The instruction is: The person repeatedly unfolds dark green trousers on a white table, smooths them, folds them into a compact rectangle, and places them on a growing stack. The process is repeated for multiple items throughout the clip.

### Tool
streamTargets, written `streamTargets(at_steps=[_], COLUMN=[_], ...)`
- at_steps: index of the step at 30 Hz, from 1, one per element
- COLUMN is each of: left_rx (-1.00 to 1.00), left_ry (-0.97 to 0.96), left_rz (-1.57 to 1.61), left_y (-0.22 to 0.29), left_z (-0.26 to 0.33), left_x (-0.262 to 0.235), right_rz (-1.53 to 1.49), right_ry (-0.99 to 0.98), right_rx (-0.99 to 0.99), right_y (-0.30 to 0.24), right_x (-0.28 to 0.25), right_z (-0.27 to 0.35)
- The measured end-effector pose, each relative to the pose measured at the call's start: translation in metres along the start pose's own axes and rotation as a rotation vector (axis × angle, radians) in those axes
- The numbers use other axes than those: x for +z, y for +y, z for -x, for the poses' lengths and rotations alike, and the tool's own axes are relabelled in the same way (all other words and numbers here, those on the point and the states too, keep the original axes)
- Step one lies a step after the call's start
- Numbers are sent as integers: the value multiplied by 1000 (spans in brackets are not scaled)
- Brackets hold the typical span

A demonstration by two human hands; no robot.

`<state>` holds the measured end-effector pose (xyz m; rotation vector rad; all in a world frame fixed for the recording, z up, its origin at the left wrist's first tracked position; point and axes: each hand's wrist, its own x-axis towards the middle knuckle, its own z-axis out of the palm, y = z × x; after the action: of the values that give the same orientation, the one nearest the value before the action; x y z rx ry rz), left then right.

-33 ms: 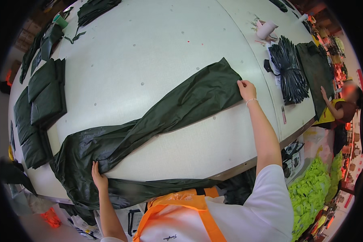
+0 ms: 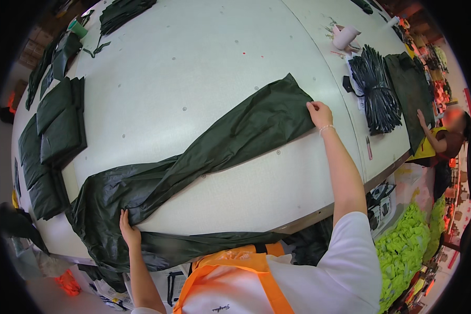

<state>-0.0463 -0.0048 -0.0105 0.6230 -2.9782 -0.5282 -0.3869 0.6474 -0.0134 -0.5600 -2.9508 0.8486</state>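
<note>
A pair of dark green, thin-coated trousers (image 2: 235,128) lies spread across the pale table. One leg runs up to the right; the other (image 2: 193,244) follows the near edge and partly hangs over it. At the far leg's hem, my right hand (image 2: 320,114) pinches the lower corner between thumb and fingers. My left hand (image 2: 129,230) rests on the bunched fabric where the legs meet, its fingers stretched out and partly turned away from view. Wrinkled cloth piles up to the left of that hand.
Folded dark green garments (image 2: 62,120) are stacked at the left. On the right lie a tied bundle of dark strips (image 2: 377,94), a white roll (image 2: 345,37) and a small snipper (image 2: 369,148). A co-worker (image 2: 445,141) stands at the right edge beside bright yellow-green cloth (image 2: 403,246).
</note>
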Motion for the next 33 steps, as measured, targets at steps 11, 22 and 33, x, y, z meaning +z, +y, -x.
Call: streamTargets(at_steps=[11, 22, 33], left_rx=[-63, -215, -255], left_ry=[-104, -438, -216], left_rz=[-279, -443, -39], left_y=[26, 13, 7], left_z=[-12, -32, -109], left_x=[-19, -27, -61], right_rz=[-397, -515, -428], right_ry=[210, -383, -380], right_rx=[-674, -323, 376], right_y=[-156, -105, 152], right_x=[-126, -186, -109], right_z=[-26, -1, -2])
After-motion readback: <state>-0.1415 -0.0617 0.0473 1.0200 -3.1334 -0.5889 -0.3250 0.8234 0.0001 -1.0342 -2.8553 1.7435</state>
